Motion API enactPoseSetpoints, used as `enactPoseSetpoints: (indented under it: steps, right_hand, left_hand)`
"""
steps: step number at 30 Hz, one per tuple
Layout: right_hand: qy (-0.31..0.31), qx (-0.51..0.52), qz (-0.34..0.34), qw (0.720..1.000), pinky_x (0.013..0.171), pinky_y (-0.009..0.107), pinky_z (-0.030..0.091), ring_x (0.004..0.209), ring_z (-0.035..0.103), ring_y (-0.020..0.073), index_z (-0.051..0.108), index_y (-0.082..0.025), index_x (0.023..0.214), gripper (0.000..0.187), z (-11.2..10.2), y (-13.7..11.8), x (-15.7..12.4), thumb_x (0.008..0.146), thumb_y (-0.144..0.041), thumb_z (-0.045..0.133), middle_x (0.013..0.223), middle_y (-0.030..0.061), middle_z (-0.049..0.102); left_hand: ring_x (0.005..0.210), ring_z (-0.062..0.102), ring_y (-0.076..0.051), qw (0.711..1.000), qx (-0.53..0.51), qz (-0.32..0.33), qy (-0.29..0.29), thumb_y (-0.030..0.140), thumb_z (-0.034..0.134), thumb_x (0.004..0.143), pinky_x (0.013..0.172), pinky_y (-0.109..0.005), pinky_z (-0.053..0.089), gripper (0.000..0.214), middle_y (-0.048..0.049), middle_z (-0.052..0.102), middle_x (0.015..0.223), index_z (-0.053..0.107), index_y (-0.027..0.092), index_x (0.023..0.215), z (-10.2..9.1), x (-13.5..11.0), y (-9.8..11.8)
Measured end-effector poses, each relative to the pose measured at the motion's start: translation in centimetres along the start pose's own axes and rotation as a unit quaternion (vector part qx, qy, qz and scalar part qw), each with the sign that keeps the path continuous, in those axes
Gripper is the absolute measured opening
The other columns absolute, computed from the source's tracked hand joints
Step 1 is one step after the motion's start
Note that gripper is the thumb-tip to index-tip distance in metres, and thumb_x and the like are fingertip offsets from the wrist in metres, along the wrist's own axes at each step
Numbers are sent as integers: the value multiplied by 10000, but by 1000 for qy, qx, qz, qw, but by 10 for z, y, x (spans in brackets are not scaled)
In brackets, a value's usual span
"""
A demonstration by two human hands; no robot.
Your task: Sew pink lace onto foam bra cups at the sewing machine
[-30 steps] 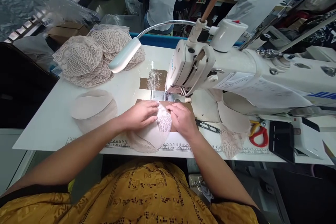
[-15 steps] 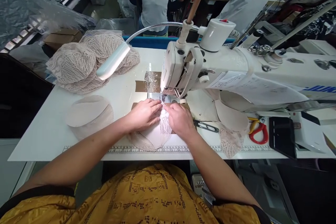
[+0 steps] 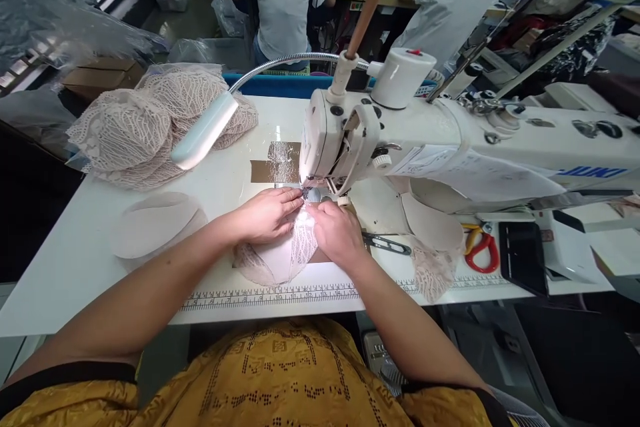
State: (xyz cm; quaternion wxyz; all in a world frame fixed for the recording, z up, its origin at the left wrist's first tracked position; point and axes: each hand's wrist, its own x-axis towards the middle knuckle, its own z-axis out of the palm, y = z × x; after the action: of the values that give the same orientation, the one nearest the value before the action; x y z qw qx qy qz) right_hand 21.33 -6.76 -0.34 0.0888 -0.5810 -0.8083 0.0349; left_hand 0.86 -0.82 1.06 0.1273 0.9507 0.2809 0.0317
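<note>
A pale pink lace-covered fabric cup (image 3: 280, 260) lies on the table under the needle end of a white sewing machine (image 3: 320, 147). My left hand (image 3: 267, 215) rests flat on its left part, fingers stretched toward the presser foot. On the right edge of the same piece, my right hand (image 3: 337, 230) has its fingers curled in, gripping the lace close to the needle. The fingertips of both hands nearly meet in front of the foot, and they hide part of the seam there.
A lace pile (image 3: 125, 127) and a smooth round piece (image 3: 157, 223) lie left. A lamp (image 3: 205, 130) arches overhead. Right of my hands are a dark thread snipper (image 3: 387, 243), another lace piece (image 3: 435, 267), red-handled scissors (image 3: 483, 252) and a black phone (image 3: 523, 257). Two people sit beyond.
The whole view has shifted and tilted slightly. Both hands remain at the needle on the lace cup, and the right fingers look a little more curled.
</note>
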Motion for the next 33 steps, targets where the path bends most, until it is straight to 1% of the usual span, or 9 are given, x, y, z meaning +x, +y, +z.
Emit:
enactPoseSetpoints:
  steps: [4, 8, 10, 13, 17, 23, 26, 30, 33]
  right_hand:
    - [1, 15, -15, 1000, 742, 300, 401, 830, 572, 191, 693, -257, 1191, 391, -4, 0, -2, 914, -143, 441, 917, 48, 670]
    - [18, 57, -19, 998, 800, 289, 446, 896, 613, 187, 683, -232, 1197, 365, -8, 1, -4, 931, -165, 442, 977, 52, 700]
    - [26, 79, -13, 997, 838, 286, 463, 940, 631, 185, 685, -212, 1183, 352, -8, 2, -4, 933, -163, 442, 1015, 58, 712]
    - [40, 103, -6, 994, 868, 292, 480, 975, 647, 188, 699, -197, 1149, 332, -7, 2, -5, 928, -164, 454, 1047, 64, 721]
    - [62, 162, 0, 985, 890, 282, 488, 1020, 647, 178, 712, -198, 1113, 319, -7, 6, -7, 924, -159, 458, 1093, 54, 723]
    - [61, 236, 7, 970, 871, 332, 502, 1052, 634, 218, 700, -202, 1132, 304, -17, 9, -14, 924, -216, 479, 1147, 78, 697]
    - [28, 250, -35, 967, 856, 335, 494, 1025, 624, 218, 680, -216, 1157, 306, -22, 4, -20, 934, -228, 470, 1131, 77, 681]
    - [-60, 182, -102, 976, 755, 307, 465, 902, 611, 206, 654, -210, 1201, 332, -21, -5, -29, 923, -184, 474, 1014, 79, 673]
    - [-56, 151, -101, 982, 730, 293, 437, 857, 603, 193, 688, -194, 1091, 269, -19, -9, -33, 927, -185, 475, 978, 74, 671]
  left_hand:
    - [1345, 452, -312, 1000, 17, 20, 5, 223, 486, 888, 1104, -444, 403, 513, -202, 453, 1468, 509, 64, 1375, 0, -3, -2]
    - [1251, 513, -312, 995, 65, -14, 81, 127, 439, 900, 1004, -475, 461, 389, -173, 571, 1343, 602, 116, 1253, -4, -11, 12]
    - [1136, 565, -293, 992, 63, -13, 106, 154, 458, 908, 917, -444, 494, 320, -154, 630, 1224, 625, 134, 1180, -5, -16, 25]
    - [867, 600, -241, 993, 49, -17, 102, 250, 497, 919, 736, -367, 498, 200, -111, 667, 953, 661, 147, 969, -3, -20, 42]
    - [710, 550, -197, 991, 40, -37, 123, 204, 429, 942, 641, -322, 428, 288, -71, 623, 737, 603, 162, 716, 6, -22, 47]
    - [731, 541, -197, 987, -84, -64, 120, 219, 433, 912, 661, -310, 416, 215, -67, 628, 764, 584, 164, 770, 7, -26, 37]
    - [737, 536, -198, 985, -112, -60, 120, 216, 417, 898, 681, -314, 422, 197, -68, 613, 768, 568, 163, 783, 6, -29, 33]
    - [731, 531, -190, 983, -130, -59, 119, 230, 401, 903, 676, -306, 418, 207, -59, 594, 757, 546, 163, 771, 5, -30, 30]
    - [744, 533, -190, 982, -137, -53, 117, 241, 398, 911, 685, -305, 418, 214, -56, 596, 765, 553, 162, 788, 4, -31, 28]
